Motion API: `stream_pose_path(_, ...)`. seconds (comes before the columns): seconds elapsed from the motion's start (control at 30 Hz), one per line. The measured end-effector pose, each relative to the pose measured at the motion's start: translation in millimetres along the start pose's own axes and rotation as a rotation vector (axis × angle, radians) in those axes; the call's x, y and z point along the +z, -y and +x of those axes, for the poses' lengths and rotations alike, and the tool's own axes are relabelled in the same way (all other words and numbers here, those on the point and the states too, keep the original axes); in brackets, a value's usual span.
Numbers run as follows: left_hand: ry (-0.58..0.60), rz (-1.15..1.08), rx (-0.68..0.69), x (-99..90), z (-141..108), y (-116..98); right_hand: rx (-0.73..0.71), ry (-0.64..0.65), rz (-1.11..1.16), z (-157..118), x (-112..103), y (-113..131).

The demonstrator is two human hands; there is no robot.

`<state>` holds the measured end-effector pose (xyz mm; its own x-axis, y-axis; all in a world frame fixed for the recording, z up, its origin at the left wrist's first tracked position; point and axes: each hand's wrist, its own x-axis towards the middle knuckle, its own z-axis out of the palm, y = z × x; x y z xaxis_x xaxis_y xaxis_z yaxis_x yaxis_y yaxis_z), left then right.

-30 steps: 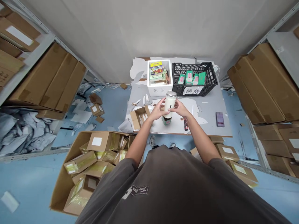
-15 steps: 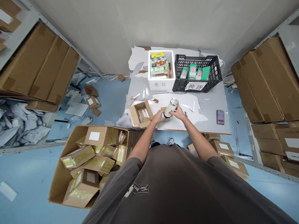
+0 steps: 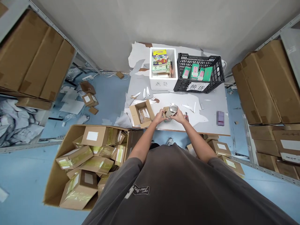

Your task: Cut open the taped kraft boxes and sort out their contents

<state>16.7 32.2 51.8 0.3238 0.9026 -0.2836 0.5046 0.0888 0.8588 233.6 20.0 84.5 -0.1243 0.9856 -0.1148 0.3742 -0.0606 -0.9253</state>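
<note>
A pale cylindrical bottle with a silvery lid (image 3: 173,109) is tilted over the table's front part. My right hand (image 3: 179,116) is wrapped round its right side. On the left, my left hand (image 3: 159,117) grips the edge of a small brown carton (image 3: 165,110) beside the bottle. Something greenish lies under the hands, mostly hidden. Left of my hands stands an open cardboard box (image 3: 135,114) with white pieces and a clear item inside.
At the table's back are a white foam box (image 3: 163,84) and a black crate (image 3: 221,69) with green packages. A phone-like object (image 3: 220,118) lies right. A large carton (image 3: 52,184) of parcels stands at lower left; shelves flank both sides.
The bottle has become more upright and sits lower between my hands. My left hand has moved from the bottle's base to the small carton's edge. The camera view has shifted slightly.
</note>
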Motion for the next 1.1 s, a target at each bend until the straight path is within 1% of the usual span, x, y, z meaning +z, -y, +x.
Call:
stream_pose_path(0.1, 0.013, 0.012, 0.000, 1.1, -1, 3, -0.022, 0.032, -0.087, -3, 1, -8)
stream_pose_path(0.17, 0.008, 0.027, -0.007, -0.3, -3, 3, -0.067, 0.062, -0.165, 0, 2, -14)
stream_pose_path(0.23, 0.004, 0.052, 0.004, -4.1, -4, 0, -0.101, 0.065, -0.246, 4, 3, -21)
stream_pose_path(0.3, -0.001, 0.091, 0.086, -9.6, -5, -7, -0.099, 0.058, -0.294, 8, 4, -25)
stream_pose_path(0.4, -0.051, 0.178, 0.272, -16.1, -5, -25, -0.077, 0.080, -0.296, 8, 8, -29)
stream_pose_path(0.43, -0.067, 0.206, 0.311, -16.7, -4, -32, -0.080, 0.087, -0.293, 7, 9, -29)
stream_pose_path(0.5, -0.074, 0.246, 0.332, -15.6, -1, -45, -0.088, 0.083, -0.290, 5, 13, -30)
stream_pose_path(0.57, -0.060, 0.264, 0.312, -12.3, 2, -53, -0.079, 0.075, -0.284, 4, 17, -32)
stream_pose_path(0.67, -0.077, 0.292, 0.236, -5.6, 2, -56, -0.039, 0.093, -0.261, 2, 20, -36)
stream_pose_path(0.8, -0.102, 0.318, 0.122, 6.2, -7, -47, -0.037, 0.137, -0.171, -3, 22, -42)
stream_pose_path(0.9, -0.114, 0.300, 0.088, 16.1, -14, -40, -0.048, 0.161, -0.116, -7, 25, -45)
stream_pose_path(1.0, -0.148, 0.307, 0.093, 22.5, -17, -36, -0.018, 0.117, -0.122, -10, 28, -48)
stream_pose_path(1.1, -0.166, 0.322, 0.087, 24.3, -17, -33, 0.015, 0.086, -0.140, -11, 31, -52)
